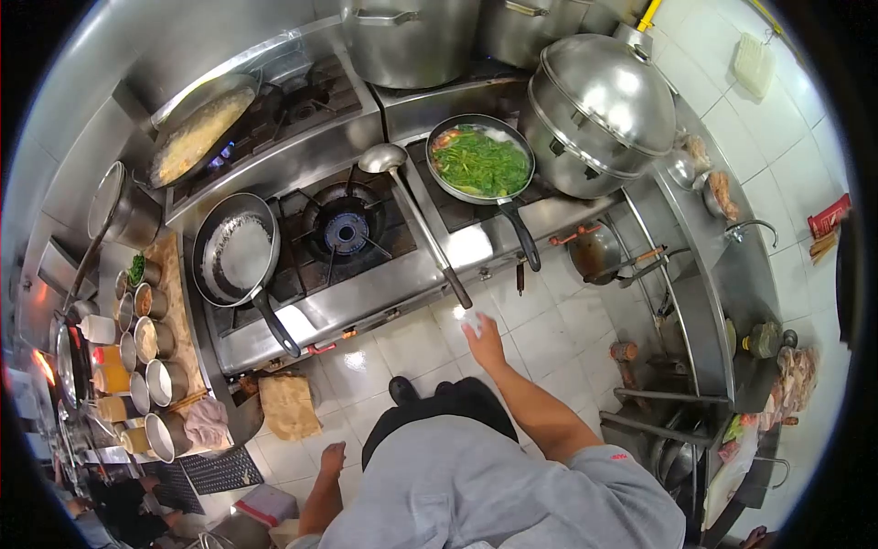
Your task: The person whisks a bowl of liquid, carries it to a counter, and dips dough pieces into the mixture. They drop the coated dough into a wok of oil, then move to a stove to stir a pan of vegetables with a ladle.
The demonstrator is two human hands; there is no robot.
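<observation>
My right hand (485, 342) reaches forward with its fingers apart, holding nothing. It is just short of the handle end of a long metal ladle (422, 229), whose bowl rests on the stove between the burners. My left hand (332, 457) hangs low at my side, empty, its fingers loosely apart. In front of me, a frying pan of leafy greens (480, 160) sits on the right burner, its handle pointing toward me. Another frying pan (240, 252), with a little whitish liquid in it, stands at the left. Between them a bare burner (346, 231) shows a blue flame.
A tilted pan of yellowish food (203, 137) is over a flame at the back left. Large stock pots (412, 46) and a domed steamer (599, 114) line the back. Metal containers (157, 337) crowd the left counter. A brown paper bag (288, 407) sits below. Sinks and racks run along the right.
</observation>
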